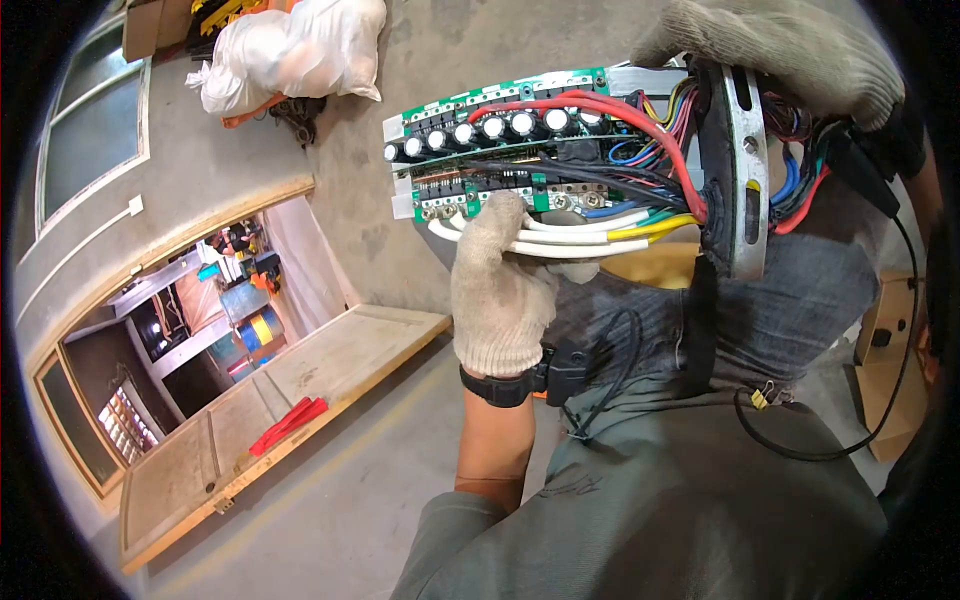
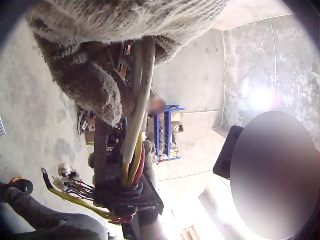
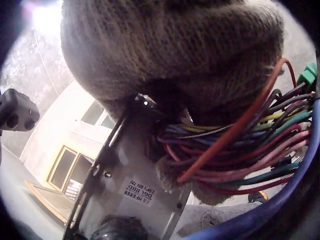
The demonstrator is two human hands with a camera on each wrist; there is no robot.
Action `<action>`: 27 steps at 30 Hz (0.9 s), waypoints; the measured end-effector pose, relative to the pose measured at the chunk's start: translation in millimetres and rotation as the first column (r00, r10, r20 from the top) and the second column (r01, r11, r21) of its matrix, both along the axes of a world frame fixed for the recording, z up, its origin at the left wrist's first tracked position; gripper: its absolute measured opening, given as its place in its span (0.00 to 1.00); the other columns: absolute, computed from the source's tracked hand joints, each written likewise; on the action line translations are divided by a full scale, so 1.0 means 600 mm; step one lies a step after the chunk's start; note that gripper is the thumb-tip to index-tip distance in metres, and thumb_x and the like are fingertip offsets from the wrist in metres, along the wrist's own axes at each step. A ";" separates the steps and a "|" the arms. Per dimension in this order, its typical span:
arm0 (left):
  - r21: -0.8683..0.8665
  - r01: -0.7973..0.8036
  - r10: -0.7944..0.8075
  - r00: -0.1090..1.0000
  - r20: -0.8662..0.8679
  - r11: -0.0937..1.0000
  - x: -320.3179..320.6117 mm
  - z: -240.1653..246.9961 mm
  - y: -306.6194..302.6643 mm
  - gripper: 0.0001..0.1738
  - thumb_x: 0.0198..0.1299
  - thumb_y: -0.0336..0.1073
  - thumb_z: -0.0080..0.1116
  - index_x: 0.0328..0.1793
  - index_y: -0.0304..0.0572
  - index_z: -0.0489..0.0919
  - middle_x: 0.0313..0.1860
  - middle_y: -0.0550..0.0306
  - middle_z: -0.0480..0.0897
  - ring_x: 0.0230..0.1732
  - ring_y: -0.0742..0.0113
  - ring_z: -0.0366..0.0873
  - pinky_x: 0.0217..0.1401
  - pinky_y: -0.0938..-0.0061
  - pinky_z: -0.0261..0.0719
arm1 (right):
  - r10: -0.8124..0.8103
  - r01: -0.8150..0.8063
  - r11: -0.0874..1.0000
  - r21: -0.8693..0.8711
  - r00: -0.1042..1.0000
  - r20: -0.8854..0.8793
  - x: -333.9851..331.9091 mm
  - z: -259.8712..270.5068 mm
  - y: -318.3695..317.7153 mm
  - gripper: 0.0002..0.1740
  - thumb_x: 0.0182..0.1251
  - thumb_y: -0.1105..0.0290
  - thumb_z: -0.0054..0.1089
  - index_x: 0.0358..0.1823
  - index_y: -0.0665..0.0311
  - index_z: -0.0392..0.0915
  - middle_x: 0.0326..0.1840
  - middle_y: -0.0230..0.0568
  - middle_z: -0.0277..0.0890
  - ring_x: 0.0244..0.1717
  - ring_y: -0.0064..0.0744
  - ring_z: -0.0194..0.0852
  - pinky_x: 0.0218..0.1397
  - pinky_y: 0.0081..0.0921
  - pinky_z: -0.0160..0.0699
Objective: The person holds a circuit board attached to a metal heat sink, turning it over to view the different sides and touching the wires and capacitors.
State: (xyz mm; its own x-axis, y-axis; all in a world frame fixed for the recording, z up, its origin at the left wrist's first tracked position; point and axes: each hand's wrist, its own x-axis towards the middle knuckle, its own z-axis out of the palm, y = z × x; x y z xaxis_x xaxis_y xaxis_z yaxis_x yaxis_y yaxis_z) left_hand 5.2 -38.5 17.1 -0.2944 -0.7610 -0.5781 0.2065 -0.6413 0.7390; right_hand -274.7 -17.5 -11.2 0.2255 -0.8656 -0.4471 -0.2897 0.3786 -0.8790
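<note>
Both hands wear knitted gloves and hold up a motor controller whose green circuit board [image 1: 585, 80] carries a row of round white-topped capacitors. My left hand [image 1: 500, 295] grips the board's near edge, thumb over the top beside thick white cables [image 1: 590, 238]. A thick red cable [image 1: 600, 103] arches over the board. At the right end, my right hand [image 1: 790, 50] grips the metal end plate [image 1: 747, 200] by its upper end. In the right wrist view, a bundle of thin coloured wires [image 3: 240, 150] comes out beside the right glove, and the plate bears a printed label [image 3: 137, 192].
A wooden door [image 1: 320, 370] with red strips [image 1: 288, 425] on it stands at the left. Against the wall lies a white sack [image 1: 300, 55]. Cardboard boxes [image 1: 890, 330] are at the right. A black cord [image 1: 910, 330] hangs beside the right arm. Blue shelving [image 2: 165, 132] stands farther off.
</note>
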 end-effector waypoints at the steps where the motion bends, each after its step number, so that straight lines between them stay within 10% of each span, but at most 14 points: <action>1: 0.000 0.001 -0.001 1.000 -0.001 1.000 0.000 -0.001 0.001 0.17 0.60 0.37 0.62 0.53 0.39 0.74 0.40 0.51 0.82 0.36 0.57 0.83 0.29 0.60 0.83 | -0.002 0.002 1.000 0.000 1.000 -0.005 -0.001 0.000 0.001 0.36 0.70 0.41 0.51 0.60 0.68 0.76 0.50 0.50 0.81 0.47 0.38 0.80 0.54 0.28 0.78; 27: -0.033 -0.012 0.012 1.000 0.024 0.999 0.003 -0.017 -0.002 0.14 0.63 0.37 0.59 0.49 0.37 0.75 0.38 0.49 0.83 0.35 0.55 0.84 0.26 0.60 0.84 | 0.001 -0.003 1.000 -0.018 0.991 -0.136 -0.013 0.028 0.005 0.36 0.69 0.40 0.51 0.59 0.68 0.78 0.48 0.51 0.81 0.46 0.39 0.80 0.53 0.30 0.78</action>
State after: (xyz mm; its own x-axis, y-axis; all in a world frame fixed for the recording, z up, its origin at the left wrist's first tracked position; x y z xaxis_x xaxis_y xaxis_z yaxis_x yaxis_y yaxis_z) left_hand 7.0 -39.4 6.6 -0.2712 -0.7832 -0.5595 0.1957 -0.6140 0.7646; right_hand -282.2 -14.5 5.4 0.1653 -0.8732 -0.4584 -0.4080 0.3626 -0.8379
